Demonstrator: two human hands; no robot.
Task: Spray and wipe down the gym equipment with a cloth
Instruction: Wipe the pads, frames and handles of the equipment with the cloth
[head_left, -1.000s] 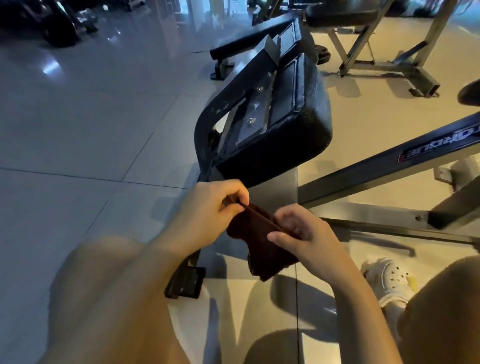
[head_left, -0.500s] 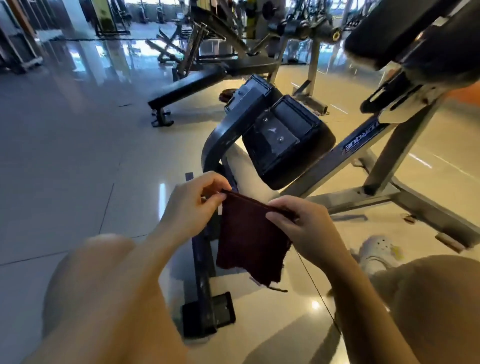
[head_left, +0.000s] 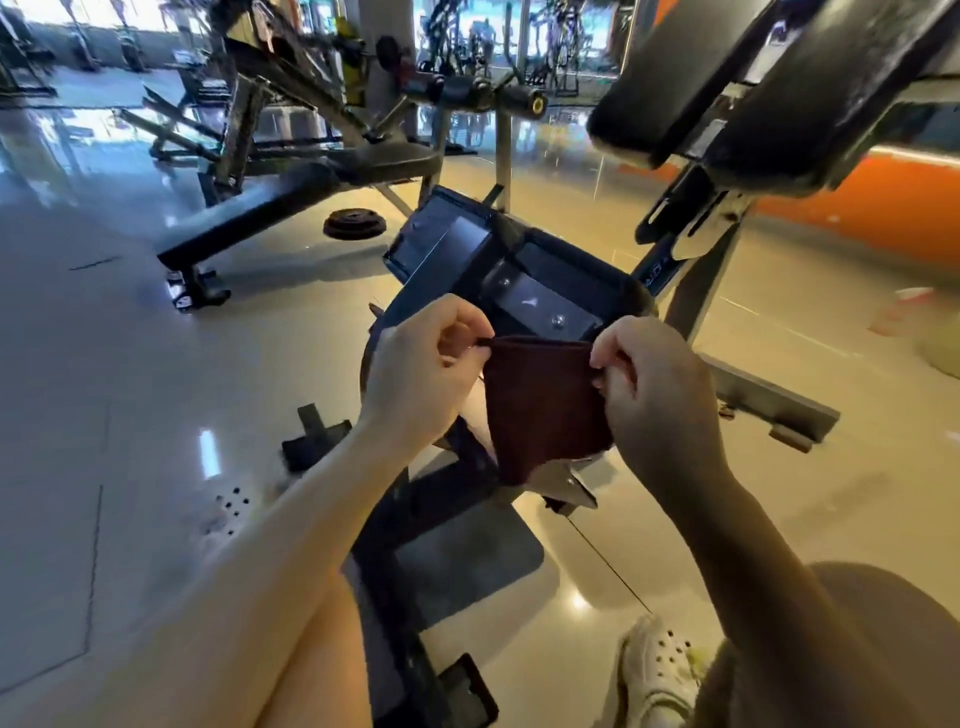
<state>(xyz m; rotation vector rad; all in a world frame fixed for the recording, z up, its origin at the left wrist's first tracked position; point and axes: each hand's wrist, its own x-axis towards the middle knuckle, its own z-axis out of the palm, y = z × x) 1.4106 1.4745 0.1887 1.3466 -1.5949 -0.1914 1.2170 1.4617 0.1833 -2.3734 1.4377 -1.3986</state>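
Note:
A dark maroon cloth (head_left: 540, 405) hangs unfolded between my hands, stretched along its top edge. My left hand (head_left: 421, 374) pinches the cloth's left top corner, and my right hand (head_left: 654, 384) pinches the right top corner. Just behind the cloth is the black padded seat of the gym machine (head_left: 524, 280), seen from its underside with a metal mounting plate and bolts. A larger black pad (head_left: 727, 88) of the same machine juts out at the upper right. No spray bottle can be made out.
The machine's dark frame and foot (head_left: 441, 551) run along the glossy tiled floor between my knees. A black flat bench (head_left: 249, 213) and a weight plate (head_left: 355, 226) lie further back left. My white clog (head_left: 660, 670) is at lower right. An orange wall is at right.
My head has tilted up, showing more of the gym. Both hands have moved apart and risen, so the folded cloth now hangs spread open in front of the seat pad.

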